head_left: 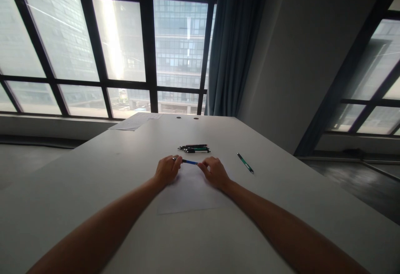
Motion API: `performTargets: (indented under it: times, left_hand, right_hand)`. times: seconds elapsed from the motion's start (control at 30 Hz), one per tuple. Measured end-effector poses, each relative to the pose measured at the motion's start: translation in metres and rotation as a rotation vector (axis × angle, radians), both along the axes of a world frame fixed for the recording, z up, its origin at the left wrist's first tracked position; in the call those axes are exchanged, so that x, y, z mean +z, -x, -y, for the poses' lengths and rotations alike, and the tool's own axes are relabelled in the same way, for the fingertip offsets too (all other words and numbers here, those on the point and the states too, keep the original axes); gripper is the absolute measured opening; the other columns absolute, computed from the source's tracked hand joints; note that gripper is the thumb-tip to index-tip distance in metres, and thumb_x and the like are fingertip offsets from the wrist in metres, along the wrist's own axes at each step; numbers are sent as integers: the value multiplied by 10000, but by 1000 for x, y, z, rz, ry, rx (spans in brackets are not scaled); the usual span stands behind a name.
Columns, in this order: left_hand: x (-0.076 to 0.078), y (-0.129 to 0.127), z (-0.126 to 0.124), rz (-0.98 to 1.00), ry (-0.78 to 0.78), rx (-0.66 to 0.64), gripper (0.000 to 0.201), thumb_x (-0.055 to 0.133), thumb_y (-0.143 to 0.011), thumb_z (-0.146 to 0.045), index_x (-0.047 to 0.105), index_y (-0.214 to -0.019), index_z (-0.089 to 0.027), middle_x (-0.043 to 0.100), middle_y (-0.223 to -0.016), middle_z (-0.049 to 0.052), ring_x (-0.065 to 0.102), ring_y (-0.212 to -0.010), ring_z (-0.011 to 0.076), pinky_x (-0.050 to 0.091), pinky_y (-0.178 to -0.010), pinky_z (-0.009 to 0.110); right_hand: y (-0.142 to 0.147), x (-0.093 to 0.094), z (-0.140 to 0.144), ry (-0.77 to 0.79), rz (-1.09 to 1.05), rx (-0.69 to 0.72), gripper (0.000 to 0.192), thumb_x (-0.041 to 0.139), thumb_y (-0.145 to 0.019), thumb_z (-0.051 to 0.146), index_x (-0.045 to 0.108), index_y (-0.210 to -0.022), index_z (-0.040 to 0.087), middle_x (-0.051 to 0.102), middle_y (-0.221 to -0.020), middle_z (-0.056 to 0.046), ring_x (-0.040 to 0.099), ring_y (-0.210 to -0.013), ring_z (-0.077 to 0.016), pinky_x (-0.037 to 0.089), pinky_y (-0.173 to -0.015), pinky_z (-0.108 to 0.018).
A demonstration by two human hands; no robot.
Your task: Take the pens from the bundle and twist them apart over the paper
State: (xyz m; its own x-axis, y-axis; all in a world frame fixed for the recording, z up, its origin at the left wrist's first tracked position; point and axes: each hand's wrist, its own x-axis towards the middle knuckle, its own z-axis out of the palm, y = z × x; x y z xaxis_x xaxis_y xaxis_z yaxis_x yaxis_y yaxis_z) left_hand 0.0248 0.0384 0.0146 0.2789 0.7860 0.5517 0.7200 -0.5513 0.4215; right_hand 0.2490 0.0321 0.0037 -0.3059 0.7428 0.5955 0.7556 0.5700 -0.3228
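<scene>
Above the paper sheet [187, 192], left hand [166, 170] and right hand [215, 172] apparently pinch the blue pen [189, 162] ends between their fingers.

Blue pen [189, 162] ends hidden inside both fists.

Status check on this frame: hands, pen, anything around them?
Left hand and right hand pinch the ends of a blue pen. Held above a paper sheet. Pen cluster beyond; green pen to the right, apart.

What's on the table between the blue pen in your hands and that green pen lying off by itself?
Only the right hand and bare table, in the head view, between the blue pen and the green pen.
</scene>
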Motion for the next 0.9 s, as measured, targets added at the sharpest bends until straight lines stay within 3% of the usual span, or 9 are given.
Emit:
performTargets:
  times: [0.27,0.6,0.7,0.9]
  left_hand:
    - [-5,2,-2,-21,-152,-54,349,297,-927,-313,599,-792,-201,652,-673,19,593,-607,165,437,-599,273]
    - [-6,1,0,-17,-206,-232,268,358,-861,-289,597,-911,-179,646,-793,41,598,-710,168,465,-670,284]
    - [-5,0,1,-24,-216,-273,245,386,-845,-274,598,-928,-182,652,-813,43,599,-722,166,465,-672,280]
    - [-5,0,1,-19,-207,-228,265,361,-877,-288,599,-922,-181,649,-789,42,602,-713,166,469,-674,284]
  right_hand:
    - [1,-1,0,-100,-29,-46,201,636,-861,360,604,-834,164,633,-842,-60,551,-843,-209,394,-757,-318]
    - [1,2,1,-77,27,-75,33,634,-848,207,626,-859,177,652,-887,-59,557,-886,-219,387,-795,-346]
    - [0,0,0,-76,39,-82,54,578,-870,168,625,-895,174,650,-914,-70,553,-913,-223,387,-803,-350]
    - [1,1,1,-67,30,-62,172,496,-891,126,602,-1014,182,642,-1001,-71,551,-934,-211,387,-825,-342]
